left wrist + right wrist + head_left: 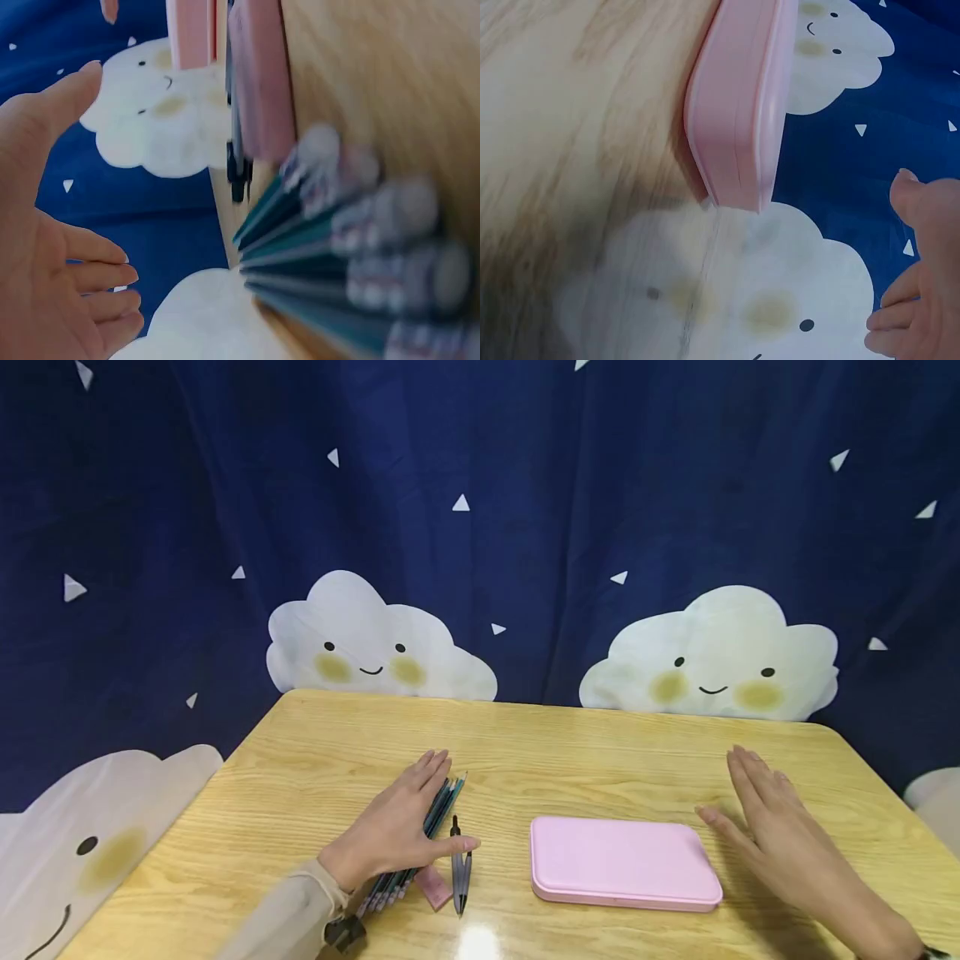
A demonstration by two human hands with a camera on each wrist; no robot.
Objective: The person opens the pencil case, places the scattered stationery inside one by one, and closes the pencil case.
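Note:
My left hand [401, 827] is above a bundle of dark green pencils [442, 806], its fingers straight and thumb spread to the right. In the left wrist view, the pencils' eraser ends [405, 210] fan out near the camera. Beside them lie a pink eraser [432, 887] and a dark drawing compass [461, 868], partly overlapped by my thumb in the head view. A pink pencil case [622, 863] lies closed to the right of the compass. Past its right end, my right hand [783, 835] hovers with straight fingers and thumb apart, holding nothing.
Everything lies on a light wooden table [525, 752] with rounded far corners. Behind its far edge hangs a dark blue curtain [525, 527] printed with smiling clouds and small white triangles. A dark band [345, 933] sits at the left wrist.

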